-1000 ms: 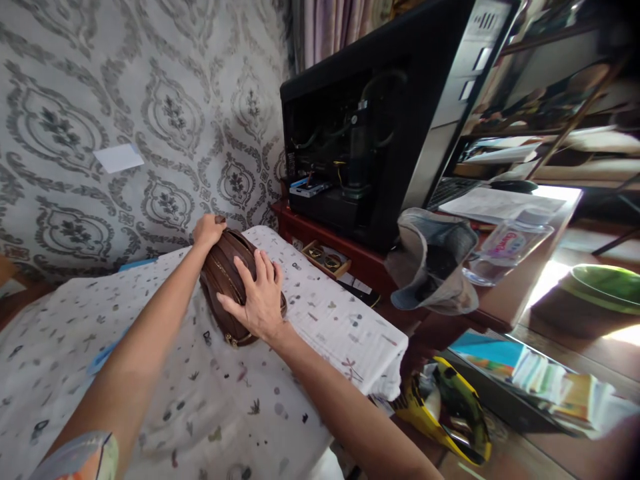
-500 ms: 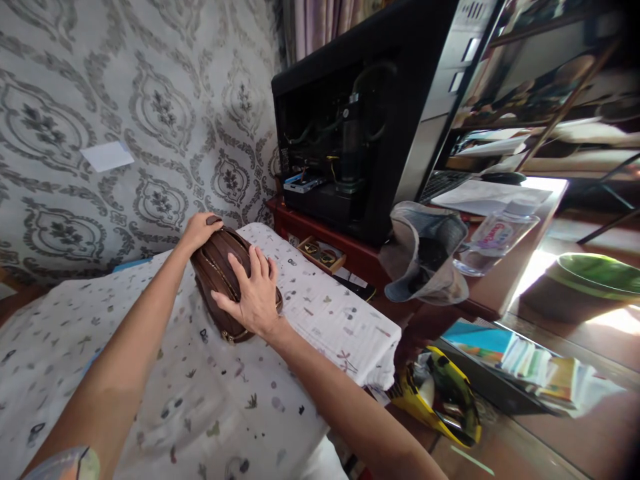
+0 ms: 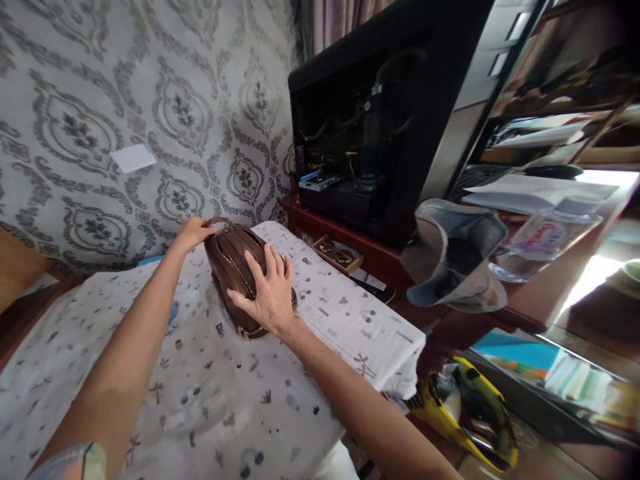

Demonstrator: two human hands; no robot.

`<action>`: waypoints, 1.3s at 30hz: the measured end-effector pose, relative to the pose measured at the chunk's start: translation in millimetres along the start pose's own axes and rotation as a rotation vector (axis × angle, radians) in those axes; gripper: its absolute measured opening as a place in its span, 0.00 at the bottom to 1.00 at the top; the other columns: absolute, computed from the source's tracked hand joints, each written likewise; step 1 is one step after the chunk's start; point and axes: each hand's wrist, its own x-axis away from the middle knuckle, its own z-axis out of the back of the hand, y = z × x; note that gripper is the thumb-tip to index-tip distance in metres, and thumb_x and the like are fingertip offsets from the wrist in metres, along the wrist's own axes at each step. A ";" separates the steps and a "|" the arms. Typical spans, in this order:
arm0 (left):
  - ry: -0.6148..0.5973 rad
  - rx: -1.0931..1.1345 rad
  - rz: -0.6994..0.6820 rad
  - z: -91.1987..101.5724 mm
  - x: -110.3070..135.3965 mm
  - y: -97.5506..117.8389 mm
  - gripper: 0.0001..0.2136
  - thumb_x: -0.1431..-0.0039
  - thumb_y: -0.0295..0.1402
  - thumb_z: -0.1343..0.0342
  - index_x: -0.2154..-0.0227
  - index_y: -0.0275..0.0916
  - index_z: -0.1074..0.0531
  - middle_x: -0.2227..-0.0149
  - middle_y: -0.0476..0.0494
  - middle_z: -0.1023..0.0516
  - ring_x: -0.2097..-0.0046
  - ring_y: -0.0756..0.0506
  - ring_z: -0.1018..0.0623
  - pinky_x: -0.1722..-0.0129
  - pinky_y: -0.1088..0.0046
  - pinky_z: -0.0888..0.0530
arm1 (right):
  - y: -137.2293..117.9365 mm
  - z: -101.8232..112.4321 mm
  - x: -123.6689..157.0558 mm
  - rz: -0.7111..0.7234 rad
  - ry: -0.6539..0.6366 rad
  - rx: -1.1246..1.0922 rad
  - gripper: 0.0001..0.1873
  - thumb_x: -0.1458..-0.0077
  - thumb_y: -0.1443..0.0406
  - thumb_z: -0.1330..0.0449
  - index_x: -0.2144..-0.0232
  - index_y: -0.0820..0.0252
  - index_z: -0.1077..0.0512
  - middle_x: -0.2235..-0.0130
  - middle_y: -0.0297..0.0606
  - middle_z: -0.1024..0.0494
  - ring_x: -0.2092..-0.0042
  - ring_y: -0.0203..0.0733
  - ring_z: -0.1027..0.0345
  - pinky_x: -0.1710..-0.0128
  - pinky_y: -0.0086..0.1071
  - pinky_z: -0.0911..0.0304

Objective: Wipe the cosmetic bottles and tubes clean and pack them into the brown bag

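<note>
A brown leather bag [image 3: 231, 268] with brass-coloured zips lies on a white cloth [image 3: 200, 393] printed with small dark motifs. At its far end my left hand [image 3: 193, 235] is closed, pinching the bag's short strap [image 3: 220, 221], which arches up from the leather. My right hand [image 3: 270, 290] rests open on the bag's near right side, fingers spread and palm down. A zip pull [image 3: 243, 332] shows at the bag's near end. The side under my right palm is hidden.
To the right stand a black computer case [image 3: 370, 133], a crumpled grey hat [image 3: 455, 257] and a clear plastic bottle [image 3: 547, 237] on a reddish desk. A small box [image 3: 336, 255] sits by the cloth's edge. A yellow-and-black bag [image 3: 467, 413] is lower down.
My left hand has drawn the strap a little left, away from the bag, so it now stands in a loop. My right hand stays on the bag. The view has turned slightly left.
</note>
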 end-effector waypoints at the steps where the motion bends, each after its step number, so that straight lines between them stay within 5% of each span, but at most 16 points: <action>1: 0.008 -0.047 -0.004 1.6 -0.1 0.2 0.11 0.60 0.41 0.33 0.81 0.40 0.26 0.85 0.48 0.32 0.68 0.39 0.23 0.71 0.71 0.31 | 0.2 -0.6 0.0 0.000 0.003 -0.003 0.45 0.45 0.40 0.39 0.33 0.56 0.38 0.30 0.57 0.44 0.29 0.61 0.53 0.33 0.59 0.59; 5: 0.035 -0.231 -0.028 5.3 1.2 4.4 0.14 0.58 0.39 0.35 0.87 0.42 0.33 0.85 0.45 0.33 0.64 0.35 0.23 0.68 0.69 0.31 | 1.3 -2.2 -0.2 0.006 0.008 -0.011 0.44 0.45 0.42 0.38 0.33 0.56 0.37 0.31 0.57 0.44 0.30 0.62 0.52 0.33 0.59 0.57; 14: 0.034 -0.330 -0.079 5.5 16.8 20.1 0.11 0.51 0.40 0.43 0.82 0.41 0.30 0.76 0.41 0.25 0.63 0.36 0.23 0.64 0.67 0.32 | 0.6 -1.2 -0.1 0.015 0.018 0.013 0.42 0.44 0.42 0.39 0.33 0.52 0.38 0.30 0.55 0.43 0.30 0.60 0.51 0.34 0.58 0.55; 20: 0.034 -0.257 -0.085 4.5 20.6 24.4 0.09 0.52 0.39 0.45 0.79 0.40 0.28 0.75 0.42 0.24 0.64 0.38 0.24 0.64 0.67 0.33 | 2.7 -1.7 0.5 0.031 0.035 0.007 0.44 0.43 0.39 0.42 0.34 0.58 0.36 0.32 0.59 0.40 0.31 0.60 0.50 0.34 0.57 0.55; 29: -0.134 -0.023 -0.113 -25.1 1.7 44.5 0.12 0.61 0.38 0.37 0.73 0.38 0.24 0.75 0.50 0.23 0.69 0.46 0.26 0.66 0.72 0.32 | 6.2 -4.5 0.8 0.050 0.088 0.003 0.38 0.40 0.41 0.42 0.36 0.56 0.33 0.34 0.55 0.36 0.32 0.59 0.46 0.34 0.55 0.52; 33: -0.092 -0.002 -0.088 -35.7 -2.2 46.7 0.10 0.60 0.39 0.36 0.79 0.39 0.27 0.81 0.51 0.28 0.71 0.45 0.28 0.68 0.72 0.34 | 5.9 -2.6 -0.7 0.035 0.083 -0.011 0.31 0.35 0.47 0.45 0.37 0.55 0.33 0.35 0.53 0.35 0.33 0.56 0.46 0.34 0.53 0.52; 39: -0.001 0.043 -0.040 -44.2 -2.4 45.0 0.10 0.56 0.39 0.37 0.80 0.40 0.29 0.82 0.49 0.28 0.70 0.44 0.27 0.67 0.71 0.34 | 7.6 -4.2 -2.6 -0.017 0.099 -0.037 0.40 0.40 0.43 0.43 0.36 0.65 0.36 0.34 0.56 0.35 0.32 0.59 0.47 0.35 0.52 0.49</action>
